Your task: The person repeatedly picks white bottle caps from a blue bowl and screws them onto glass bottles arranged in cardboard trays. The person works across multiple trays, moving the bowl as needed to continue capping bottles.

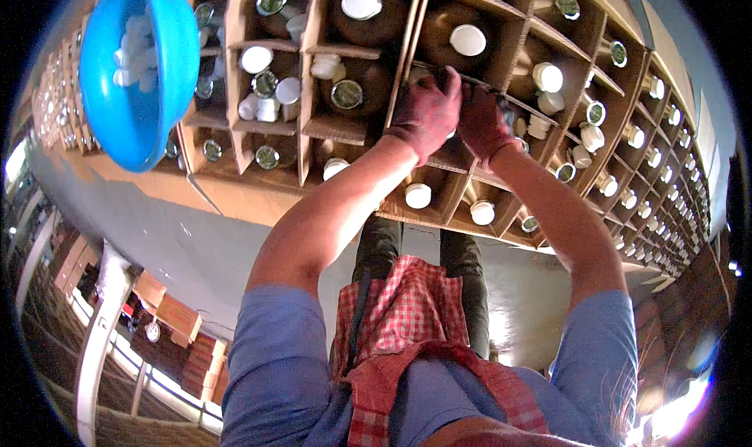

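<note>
My left hand (427, 119), in a dark red glove, is over a cardboard compartment with its fingers curled down. Close against it is my right hand (484, 127), gloved the same and also closed. Whatever both grip is hidden beneath the fingers. Around them stretches a divided cardboard carton (335, 127) of bottles. One white-capped bottle (468, 39) is just beyond my hands, and another white-capped bottle (418, 195) is nearer to me. A bottle with a shiny greenish top and no white cap (346, 95) stands to the left. Loose white caps (268, 110) lie among some bottles.
A blue plastic basin (117, 137) with several white caps (135, 51) inside rests on the cartons at far left. More divided cartons (627, 153) of bottles run off to the right. Cardboard boxes (178, 319) are stacked behind a pale post (106, 322) at lower left.
</note>
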